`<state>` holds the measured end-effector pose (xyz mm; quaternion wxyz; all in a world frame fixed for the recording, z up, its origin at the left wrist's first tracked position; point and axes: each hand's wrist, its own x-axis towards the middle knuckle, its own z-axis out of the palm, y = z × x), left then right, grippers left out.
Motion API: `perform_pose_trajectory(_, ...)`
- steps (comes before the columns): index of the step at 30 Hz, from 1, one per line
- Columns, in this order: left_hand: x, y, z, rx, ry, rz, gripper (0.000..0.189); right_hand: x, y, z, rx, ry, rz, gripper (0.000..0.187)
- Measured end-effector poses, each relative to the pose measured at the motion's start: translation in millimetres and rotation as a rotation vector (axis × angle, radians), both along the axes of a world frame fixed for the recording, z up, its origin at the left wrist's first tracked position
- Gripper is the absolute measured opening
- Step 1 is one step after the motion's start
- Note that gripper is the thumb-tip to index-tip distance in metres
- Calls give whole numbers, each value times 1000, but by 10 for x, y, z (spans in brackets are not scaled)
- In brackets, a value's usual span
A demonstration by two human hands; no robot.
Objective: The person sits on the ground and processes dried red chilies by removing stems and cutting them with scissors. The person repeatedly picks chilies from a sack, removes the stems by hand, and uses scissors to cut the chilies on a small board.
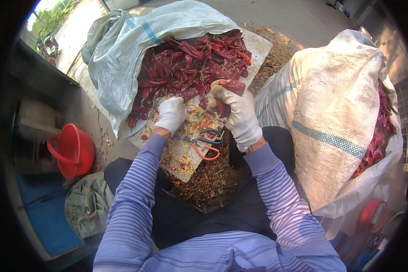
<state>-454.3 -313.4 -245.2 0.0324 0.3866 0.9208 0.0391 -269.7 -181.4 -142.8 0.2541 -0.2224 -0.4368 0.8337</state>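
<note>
My right hand, in a whitish knit glove with tan fingertips, grips a few dried red chili peppers above the board. My left hand, also gloved, is curled at the near edge of a heap of dried red chilies. Its fingertips are turned away, so whether they pinch a chili is hidden. The heap spills from the mouth of a white woven sack. Between my hands, scissors with one dark blue and one orange handle lie on a pale board strewn with yellow seeds and chili scraps.
Stems and scraps fill a space between my legs. A second woven sack, with chilies showing at its side, stands at my right. To the left are a red plastic bucket and a crumpled greenish sack. More stems litter the floor behind the board.
</note>
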Motion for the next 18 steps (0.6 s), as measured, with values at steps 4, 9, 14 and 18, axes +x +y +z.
perform_pose_trajectory(4,3,-133,213,222,-46,22,20,-43,-75,-25,-82,9,-97,10)
perform_pose_trajectory(9,386,-300,694,816,-544,31,16,-130,-207,-61,-38,-19,-116,9)
perform_pose_trajectory(14,695,-369,1024,827,-604,-79,15,-193,-337,-111,-29,19,-120,13)
perform_pose_trajectory(18,738,-423,1152,725,-430,-168,16,-163,-358,-110,-67,69,-3,17)
